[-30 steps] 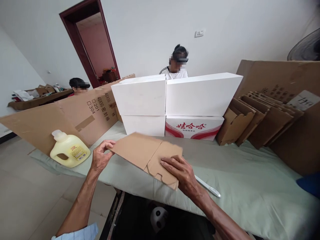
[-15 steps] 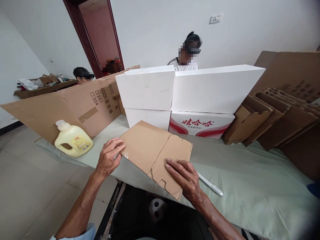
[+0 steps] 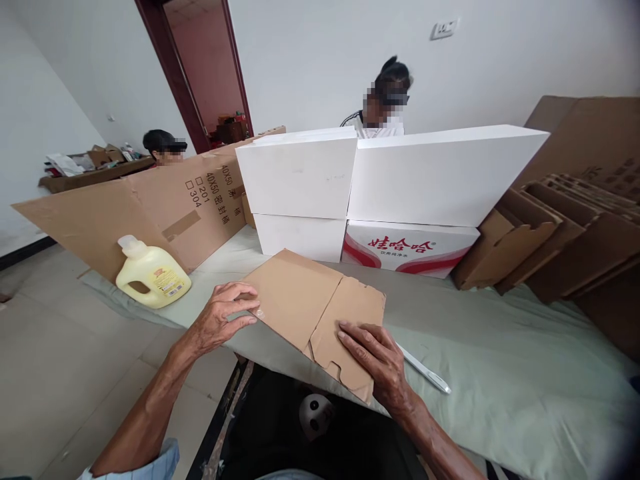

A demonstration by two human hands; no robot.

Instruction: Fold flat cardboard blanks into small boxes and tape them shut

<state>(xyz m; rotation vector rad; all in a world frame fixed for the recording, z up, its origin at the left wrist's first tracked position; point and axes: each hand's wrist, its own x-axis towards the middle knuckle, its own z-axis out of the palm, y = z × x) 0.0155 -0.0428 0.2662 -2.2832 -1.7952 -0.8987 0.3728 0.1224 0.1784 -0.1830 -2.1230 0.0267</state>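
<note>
A flat brown cardboard box blank (image 3: 300,303) lies on the pale green cloth of the table (image 3: 500,360), its notched flap hanging over the near edge. My left hand (image 3: 223,320) pinches the blank's left corner, fingers closed on it. My right hand (image 3: 377,357) lies flat on the notched flap, fingers stretched out and pressing it down. A white pen-like tool (image 3: 425,370) rests on the cloth just right of my right hand.
Stacked white boxes (image 3: 395,173), one with red print (image 3: 407,247), stand behind the blank. Folded brown cartons (image 3: 550,240) lean at right. A yellow jug (image 3: 150,277) stands at left before a large cardboard sheet (image 3: 125,213). Two people sit beyond.
The blank has been lowered from a raised tilt to lie nearly flat on the cloth. My left hand has shifted right along its corner; my right hand stays on the flap.
</note>
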